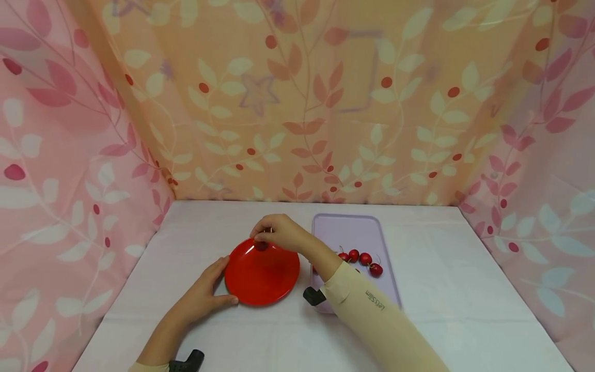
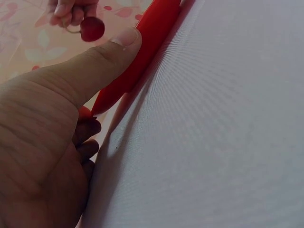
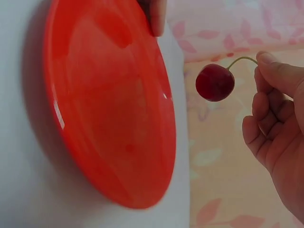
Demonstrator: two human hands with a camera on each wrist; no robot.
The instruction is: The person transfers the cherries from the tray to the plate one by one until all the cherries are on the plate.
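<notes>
My right hand [image 1: 281, 232] pinches a cherry [image 3: 214, 82] by its thin green stem, between thumb and forefinger. The dark red fruit hangs over the far rim of a round red plate [image 1: 262, 276], clear of it in the right wrist view. Inside the plate I see only its shiny bare surface. At the plate's left side my left hand [image 1: 204, 294] holds the rim, thumb [image 2: 126, 40] on the near edge and fingers spread along the left edge. Several more cherries [image 1: 365, 259] lie on a pale purple tray [image 1: 350, 230], partly hidden by my right forearm.
The tray stands right of the plate on a white-covered table [image 1: 437, 279]. Patterned cloth walls [image 1: 302, 103] rise behind and at both sides. A black strap piece [image 1: 314, 296] sticks out at my right wrist, over the tray's left edge.
</notes>
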